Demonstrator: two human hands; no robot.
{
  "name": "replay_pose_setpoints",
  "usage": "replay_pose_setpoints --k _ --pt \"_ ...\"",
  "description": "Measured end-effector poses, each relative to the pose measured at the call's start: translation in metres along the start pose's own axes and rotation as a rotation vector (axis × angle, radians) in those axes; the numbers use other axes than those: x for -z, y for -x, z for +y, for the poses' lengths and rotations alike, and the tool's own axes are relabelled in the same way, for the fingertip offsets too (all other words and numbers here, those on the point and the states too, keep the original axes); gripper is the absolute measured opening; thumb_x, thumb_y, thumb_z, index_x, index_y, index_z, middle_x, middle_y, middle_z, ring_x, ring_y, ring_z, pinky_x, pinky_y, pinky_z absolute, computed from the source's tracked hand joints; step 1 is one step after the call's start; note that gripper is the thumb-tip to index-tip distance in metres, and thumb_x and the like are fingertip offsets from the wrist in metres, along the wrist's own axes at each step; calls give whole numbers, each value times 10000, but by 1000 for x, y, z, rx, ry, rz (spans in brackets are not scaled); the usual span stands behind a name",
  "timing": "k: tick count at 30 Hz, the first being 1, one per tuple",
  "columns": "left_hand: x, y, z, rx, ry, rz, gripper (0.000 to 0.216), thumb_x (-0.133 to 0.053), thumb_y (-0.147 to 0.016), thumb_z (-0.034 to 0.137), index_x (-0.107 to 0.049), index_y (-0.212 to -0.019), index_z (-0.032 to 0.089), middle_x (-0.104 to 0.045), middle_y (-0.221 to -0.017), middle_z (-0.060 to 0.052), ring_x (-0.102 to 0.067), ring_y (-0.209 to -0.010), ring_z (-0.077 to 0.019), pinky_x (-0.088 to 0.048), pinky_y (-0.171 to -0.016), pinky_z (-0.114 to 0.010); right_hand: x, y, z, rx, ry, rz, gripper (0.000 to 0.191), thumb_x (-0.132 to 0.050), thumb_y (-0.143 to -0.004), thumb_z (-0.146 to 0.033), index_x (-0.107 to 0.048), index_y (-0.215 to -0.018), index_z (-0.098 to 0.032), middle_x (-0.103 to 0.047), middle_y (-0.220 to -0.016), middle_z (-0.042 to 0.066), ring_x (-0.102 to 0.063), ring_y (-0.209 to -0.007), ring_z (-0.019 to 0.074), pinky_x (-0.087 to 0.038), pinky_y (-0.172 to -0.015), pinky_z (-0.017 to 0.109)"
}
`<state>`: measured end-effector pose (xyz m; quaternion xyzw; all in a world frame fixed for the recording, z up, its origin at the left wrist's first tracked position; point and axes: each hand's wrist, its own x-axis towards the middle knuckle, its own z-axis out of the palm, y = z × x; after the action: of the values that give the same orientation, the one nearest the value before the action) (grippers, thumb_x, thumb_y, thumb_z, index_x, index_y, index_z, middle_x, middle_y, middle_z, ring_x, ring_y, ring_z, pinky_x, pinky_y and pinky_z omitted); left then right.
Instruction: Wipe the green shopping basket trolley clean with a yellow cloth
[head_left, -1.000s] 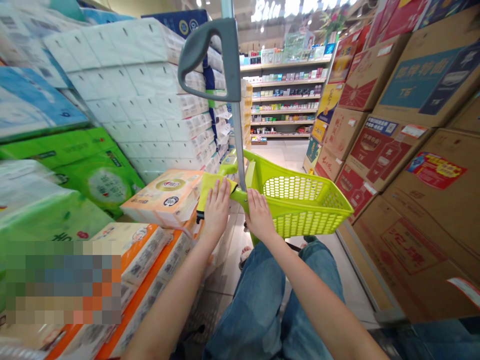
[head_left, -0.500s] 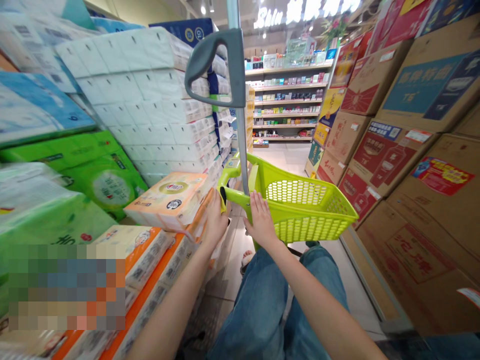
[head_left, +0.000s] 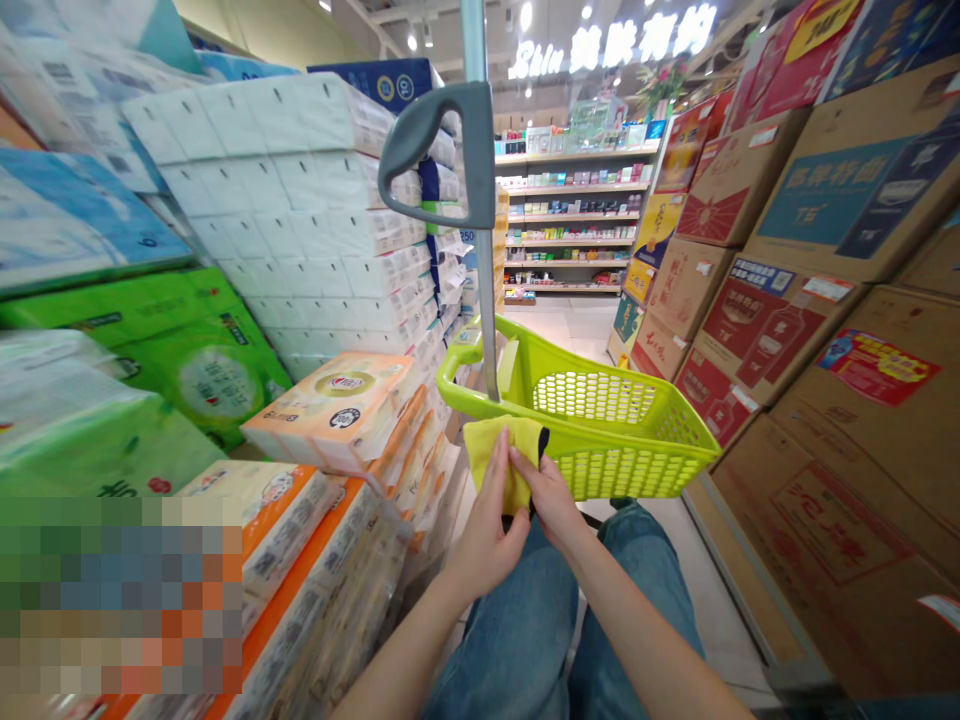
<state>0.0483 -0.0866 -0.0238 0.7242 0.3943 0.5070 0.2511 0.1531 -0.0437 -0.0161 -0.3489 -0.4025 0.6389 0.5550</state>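
A lime green shopping basket (head_left: 600, 400) on wheels stands in the aisle in front of my knees, with a grey pull handle (head_left: 442, 150) on a metal pole rising from its near rim. Both hands hold a yellow cloth (head_left: 495, 455) just below the basket's near rim. My left hand (head_left: 487, 530) grips the cloth from the left with fingers closed on it. From the right, my right hand (head_left: 544, 490) pinches its upper edge. The inside of the basket shows nothing in it.
Stacked packs of tissue and toilet paper (head_left: 262, 230) fill the left side, with orange and beige packs (head_left: 337, 410) nearest the basket. Brown cardboard cartons (head_left: 810, 300) line the right. The tiled aisle (head_left: 570, 310) runs ahead to shelves of goods (head_left: 577, 210).
Both hands have drawn back from the basket's rim toward me. The yellow cloth, pressed on the rim's left corner a second ago, is now held between both hands below the rim.
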Motion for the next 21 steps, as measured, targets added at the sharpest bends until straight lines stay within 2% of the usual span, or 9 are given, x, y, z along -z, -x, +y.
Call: replay_pose_setpoints --k 1,3,5,6,8,10,16,18,21 --pt "1 0 4 8 -5 38 823 -535 -889 163 -134 -1592 313 -108 -1687 -33 -76 -1550 -232 -129 -1263 -468 2 1 -4 -12 -41 20 601 -775 -740 -562 -679 -1218 -211 -733 -1218 80 -672 -1157 291 -519 -1037 454" --pt "6 -5 7 79 -10 246 840 -636 -879 266 -178 -1582 311 -90 -1690 -53 -55 -1552 -256 -125 -1261 -483 7 4 -12 -11 -71 39 570 -797 -723 -542 -692 -1176 -213 -754 -1161 79 -704 -1084 287 -571 -953 430" --pt "12 -12 6 231 113 399 873 -740 -816 364 -277 -1552 286 -188 -1670 -95 -141 -1541 -293 -187 -1247 -503 9 8 -18 -17 -54 26 538 -791 -730 -548 -704 -1146 -220 -771 -1100 74 -722 -1023 277 -598 -878 402" --pt "14 -15 5 333 247 377 842 -767 -791 408 -364 -1514 257 -304 -1628 -127 -246 -1513 -316 -263 -1222 -513 10 10 -21 -25 -35 7 527 -782 -737 -559 -709 -1136 -221 -777 -1065 72 -728 -991 272 -604 -846 392" --pt "18 -18 4 523 569 210 703 -776 -772 476 -550 -1373 189 -560 -1443 -172 -489 -1372 -347 -430 -1120 -511 12 13 -25 -27 25 -42 509 -749 -764 -582 -721 -1121 -220 -783 -1012 67 -731 -939 262 -605 -804 378" --pt "20 -19 6 617 800 99 609 -788 -759 490 -647 -1249 156 -689 -1264 -171 -635 -1206 -339 -522 -1023 -477 16 14 -29 37 144 -65 479 -719 -791 -588 -739 -1091 -215 -782 -977 59 -725 -900 251 -595 -787 364" --pt "22 -14 18 604 958 112 585 -845 -726 369 -652 -1251 201 -714 -1240 -111 -685 -1118 -272 -542 -989 -396 35 5 -38 341 498 124 392 -699 -809 -568 -781 -864 -189 -760 -837 30 -674 -783 229 -543 -710 324" --pt "21 -13 20 608 985 76 624 -864 -702 355 -645 -1265 201 -714 -1236 -115 -682 -1122 -279 -540 -988 -396 38 1 -39 326 507 109 431 -668 -819 -602 -775 -808 -185 -746 -778 27 -653 -732 212 -526 -675 309" --pt "14 -13 24 656 990 53 598 -843 -712 446 -677 -1215 168 -740 -1153 -139 -700 -1075 -292 -548 -964 -402 36 -4 -35 181 435 -67 523 -639 -788 -686 -766 -756 -180 -724 -703 29 -630 -659 192 -505 -613 293"
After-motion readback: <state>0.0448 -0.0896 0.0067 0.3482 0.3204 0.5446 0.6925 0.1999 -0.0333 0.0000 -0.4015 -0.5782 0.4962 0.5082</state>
